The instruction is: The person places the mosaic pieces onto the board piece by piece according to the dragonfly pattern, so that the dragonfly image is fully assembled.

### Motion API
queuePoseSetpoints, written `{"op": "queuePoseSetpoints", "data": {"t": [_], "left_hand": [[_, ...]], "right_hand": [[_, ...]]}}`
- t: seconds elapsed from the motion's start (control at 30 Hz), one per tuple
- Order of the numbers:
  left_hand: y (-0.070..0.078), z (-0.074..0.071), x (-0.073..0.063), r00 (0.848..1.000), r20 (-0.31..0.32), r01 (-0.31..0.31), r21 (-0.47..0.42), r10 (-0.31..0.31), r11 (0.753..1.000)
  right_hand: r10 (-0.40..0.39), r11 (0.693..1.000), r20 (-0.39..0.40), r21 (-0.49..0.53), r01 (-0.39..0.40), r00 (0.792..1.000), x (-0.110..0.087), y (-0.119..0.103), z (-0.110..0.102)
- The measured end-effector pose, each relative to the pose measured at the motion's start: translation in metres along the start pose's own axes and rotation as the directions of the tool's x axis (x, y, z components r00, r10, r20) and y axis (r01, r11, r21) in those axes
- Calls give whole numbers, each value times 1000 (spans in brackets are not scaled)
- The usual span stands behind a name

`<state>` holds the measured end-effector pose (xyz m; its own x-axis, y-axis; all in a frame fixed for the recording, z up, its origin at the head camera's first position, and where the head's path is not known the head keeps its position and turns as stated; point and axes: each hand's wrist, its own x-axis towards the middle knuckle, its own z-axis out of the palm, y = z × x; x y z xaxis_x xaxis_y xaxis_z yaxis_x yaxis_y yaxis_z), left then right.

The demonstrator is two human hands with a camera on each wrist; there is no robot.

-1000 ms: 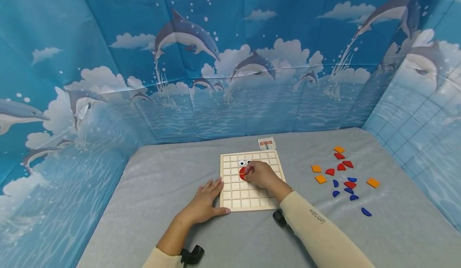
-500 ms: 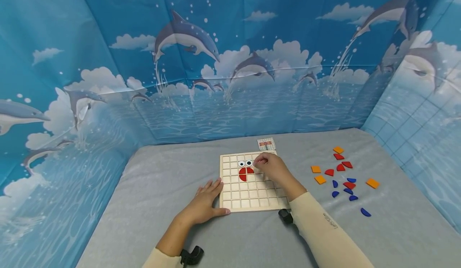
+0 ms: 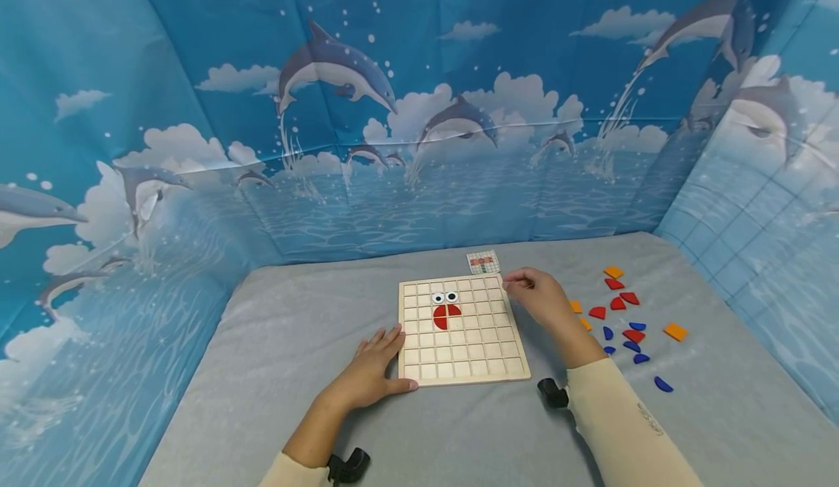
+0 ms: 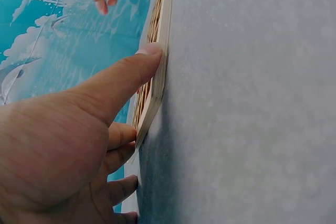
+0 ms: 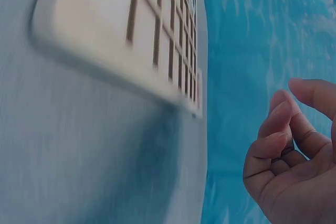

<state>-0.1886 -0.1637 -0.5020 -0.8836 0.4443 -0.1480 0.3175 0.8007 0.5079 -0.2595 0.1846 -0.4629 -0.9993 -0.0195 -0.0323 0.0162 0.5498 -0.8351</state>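
A square wooden grid board (image 3: 485,336) lies on the grey cloth. On it sit two eye discs (image 3: 451,297) and, just below them, three red quarter-circle pieces (image 3: 454,311). My left hand (image 3: 371,372) rests against the board's near left corner; in the left wrist view its thumb (image 4: 123,80) touches the near edge and the other fingers are by the side. Over the board's right edge hovers my right hand (image 3: 540,299). The right wrist view shows that hand's fingers (image 5: 278,119) loosely bent, thumb and index apart, with nothing between them.
A small patterned card (image 3: 483,261) lies behind the board. To the right are scattered orange squares (image 3: 675,332), red quarter-circles (image 3: 597,313) and blue half-circles (image 3: 663,384); my right hand and wrist partly cover some. A dolphin-print curtain (image 3: 419,108) borders the cloth.
My right hand has left the red pieces and moved right, off the grid to the board's right edge, uncovering the red pieces and right eye disc. The left hand stays put.
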Motion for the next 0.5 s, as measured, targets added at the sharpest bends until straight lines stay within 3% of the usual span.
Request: {"op": "queuePoseSetpoints", "data": {"t": [0.27, 0.5], "left_hand": [[1, -1, -1, 1000, 3, 8, -8, -8, 1000], [2, 0, -1, 1000, -1, 0, -3, 0, 1000]], "right_hand": [[102, 995, -58, 4, -102, 993, -7, 19, -30], [163, 986, -61, -18, -164, 985, -16, 37, -53]]}}
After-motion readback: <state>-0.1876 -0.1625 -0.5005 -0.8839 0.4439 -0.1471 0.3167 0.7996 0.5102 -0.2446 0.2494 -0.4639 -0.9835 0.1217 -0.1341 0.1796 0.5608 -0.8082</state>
